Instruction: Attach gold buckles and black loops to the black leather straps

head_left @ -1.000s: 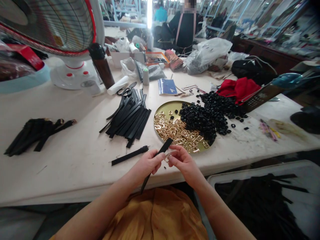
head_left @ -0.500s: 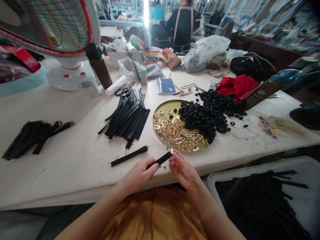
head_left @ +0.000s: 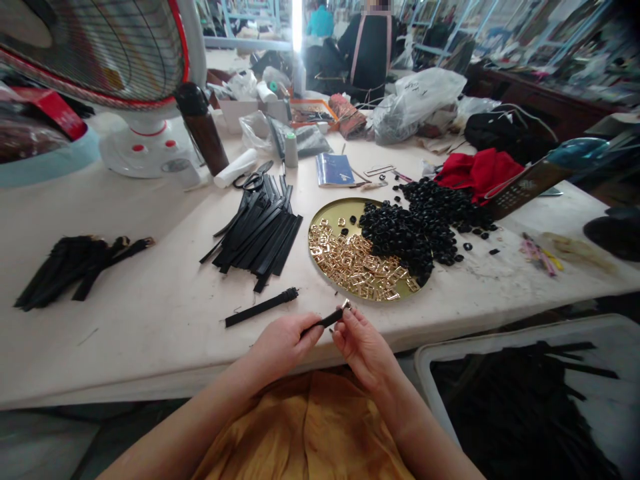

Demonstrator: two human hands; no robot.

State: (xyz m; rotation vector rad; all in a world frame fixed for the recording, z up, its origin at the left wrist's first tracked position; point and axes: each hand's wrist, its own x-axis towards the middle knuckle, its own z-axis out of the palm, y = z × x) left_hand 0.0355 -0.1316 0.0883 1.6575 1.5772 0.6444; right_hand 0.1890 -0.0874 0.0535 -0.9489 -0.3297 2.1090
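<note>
Just beyond the table's front edge, my left hand (head_left: 289, 341) is closed on a short black strap (head_left: 329, 321). My right hand (head_left: 363, 341) pinches a small gold buckle (head_left: 346, 305) at the strap's far end. How far the strap passes through the buckle is hidden by my fingers. A finished-looking strap with a bunched end (head_left: 260, 308) lies on the table left of my hands. Behind them sits a round gold tray (head_left: 320, 208) holding loose gold buckles (head_left: 367, 270) and black plastic pieces (head_left: 407, 230). A fanned pile of black straps (head_left: 255, 230) lies to its left.
More straps (head_left: 63, 270) lie far left. Scissors (head_left: 255, 177), a thread spool (head_left: 291, 150), a blue booklet (head_left: 335, 170) and a bottle (head_left: 203, 130) stand farther back, near a fan (head_left: 135, 150). Red cloth (head_left: 480, 170) lies right. A white bin (head_left: 425, 373) with black strips is below right.
The strap's end and the buckle have come together, and the strap has turned edge-on between my hands. My right fingers have closed in around the buckle. The view has shifted slightly.
</note>
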